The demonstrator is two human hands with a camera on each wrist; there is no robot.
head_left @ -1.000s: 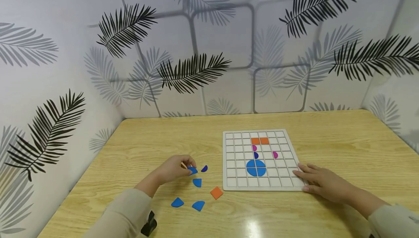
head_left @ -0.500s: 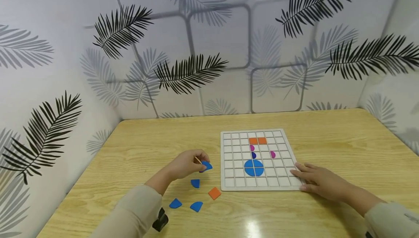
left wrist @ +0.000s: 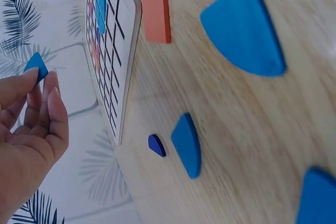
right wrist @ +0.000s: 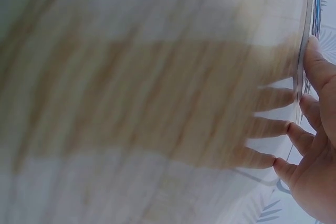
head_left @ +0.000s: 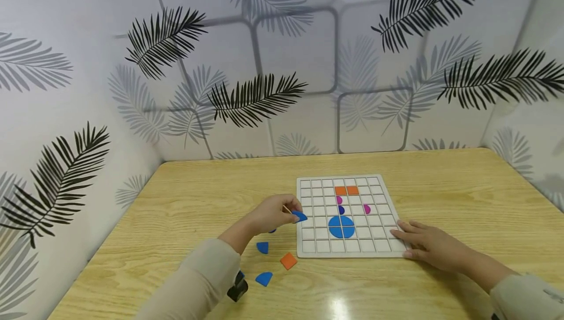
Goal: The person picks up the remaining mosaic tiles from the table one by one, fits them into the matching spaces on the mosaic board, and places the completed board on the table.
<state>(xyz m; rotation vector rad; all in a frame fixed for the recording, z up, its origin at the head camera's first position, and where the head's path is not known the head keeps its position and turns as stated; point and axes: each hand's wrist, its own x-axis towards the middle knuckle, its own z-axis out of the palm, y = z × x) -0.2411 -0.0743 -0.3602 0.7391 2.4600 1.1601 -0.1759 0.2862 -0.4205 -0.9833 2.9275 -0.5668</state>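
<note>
Possibly the blue quarter-circle (head_left: 300, 216), fingertip-pinched by the left hand (head_left: 275, 212) near the left edge of the grid board (head_left: 309, 247), could slip; the right hand (head_left: 434, 245), fingers extended opposite, could push the board askew.

The head camera looks forward and down from above the near side of the table (head_left: 211, 178), far enough off to hold both hands, the board (head_left: 323, 246) and the wall (head_left: 299, 56) behind.

The left-wrist camera sits close and low, turned sideways, facing past the left hand (head_left: 275, 212) toward board and wall; it shares those, the orange square (head_left: 288, 261) and loose blue pieces (head_left: 264, 279) with the head view.

The right-wrist camera skims the tabletop very near, facing the right hand (head_left: 434, 244) and the board nearly edge-on, both also in the head view.
</note>
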